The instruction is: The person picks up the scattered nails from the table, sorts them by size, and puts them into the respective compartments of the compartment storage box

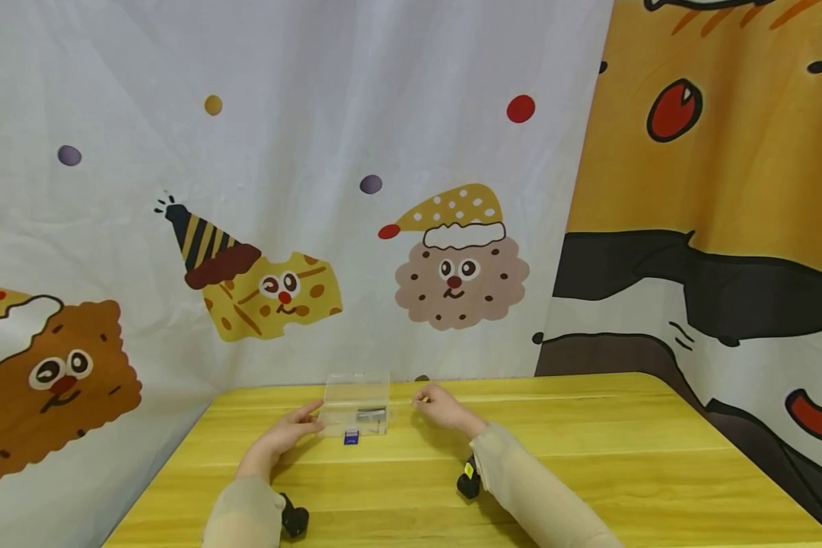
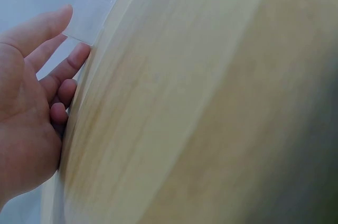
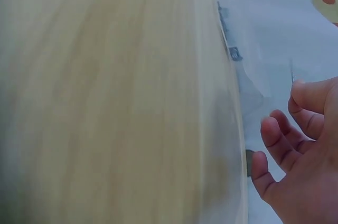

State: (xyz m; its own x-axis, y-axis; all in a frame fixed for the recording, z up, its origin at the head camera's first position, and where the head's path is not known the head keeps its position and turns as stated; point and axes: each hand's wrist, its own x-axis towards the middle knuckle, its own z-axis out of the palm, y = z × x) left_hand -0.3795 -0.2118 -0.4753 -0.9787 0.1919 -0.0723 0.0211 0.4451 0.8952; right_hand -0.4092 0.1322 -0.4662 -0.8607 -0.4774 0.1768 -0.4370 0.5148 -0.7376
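Note:
A clear plastic box (image 1: 336, 418) with a blue latch (image 1: 352, 438) on its front stands on the table, its lid (image 1: 358, 388) raised at the back. Inside, toward the right, lie small grey metal pieces (image 1: 372, 415). My left hand (image 1: 289, 432) is at the box's left end, thumb near the front corner and the other fingers beside and behind it, fairly straight. To the right of the box, my right hand (image 1: 445, 409) pinches a thin, needle-like metal piece (image 3: 292, 71) between thumb and index finger. Its other fingers are loosely bent.
The yellow wood-grain table (image 1: 397, 487) runs back to a white curtain (image 1: 438, 99) printed with cartoon figures. A black wrist device (image 1: 294, 519) sits by the left sleeve, and another black device (image 1: 469, 481) by the right sleeve.

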